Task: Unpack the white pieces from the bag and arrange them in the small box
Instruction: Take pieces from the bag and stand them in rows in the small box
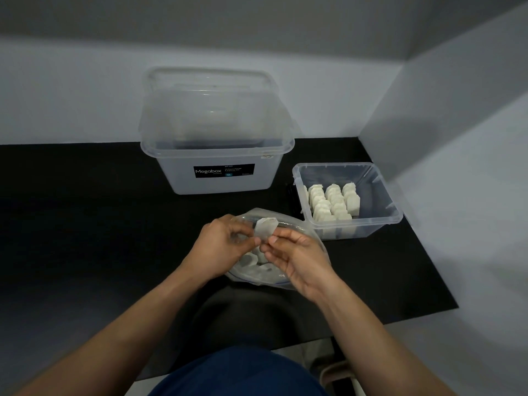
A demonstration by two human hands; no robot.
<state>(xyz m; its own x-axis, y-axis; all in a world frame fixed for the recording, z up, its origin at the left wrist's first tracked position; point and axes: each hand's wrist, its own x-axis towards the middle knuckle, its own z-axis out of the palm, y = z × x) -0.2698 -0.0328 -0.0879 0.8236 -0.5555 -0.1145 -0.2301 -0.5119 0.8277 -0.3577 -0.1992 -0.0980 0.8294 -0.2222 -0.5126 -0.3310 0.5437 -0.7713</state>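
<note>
A clear plastic bag [288, 277] lies on the black table in front of me, with several white pieces showing through it. One white piece [266, 227] stands just above the bag's mouth, pinched between both hands. My left hand [223, 245] holds its left edge and my right hand [297, 258] holds its lower right edge. The small clear box [391, 215] sits to the right, holding three neat rows of white pieces [333, 202].
A large clear Megabox tub [220, 178] stands behind the bag, its lid propped against the wall. White walls close in the back and right sides. The black table [100, 224] stretches bare to the left. My lap is below the table's front edge.
</note>
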